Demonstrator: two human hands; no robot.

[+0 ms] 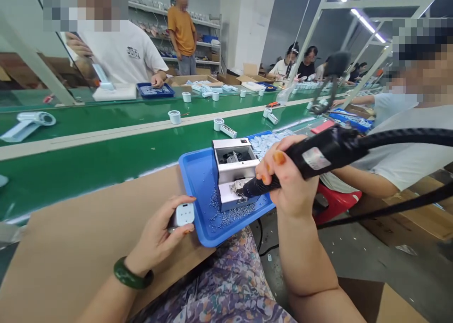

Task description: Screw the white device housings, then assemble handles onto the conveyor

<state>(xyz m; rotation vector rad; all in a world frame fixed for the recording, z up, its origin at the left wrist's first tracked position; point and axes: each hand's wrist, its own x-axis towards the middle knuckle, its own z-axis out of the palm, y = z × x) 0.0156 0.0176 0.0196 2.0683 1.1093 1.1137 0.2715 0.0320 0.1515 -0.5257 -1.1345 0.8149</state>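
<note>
1. Here, a black electric screwdriver (311, 158) is gripped by the right hand (293, 186), tip at the screw feeder (231, 172).
2. A pale-blue plastic part (186, 214) is pinched by the left hand (159, 238), beside the blue tray (193, 172).
3. Screws (237, 214) are strewn in the tray.

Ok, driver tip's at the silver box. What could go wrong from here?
The blue tray appears to jut past the cardboard; a knock might spill its loose screws. The left hand pinches the pale block by its sides, so it could slip. The right hand holds the black driver with its tip at the silver box; pressing might shift the box.
</note>
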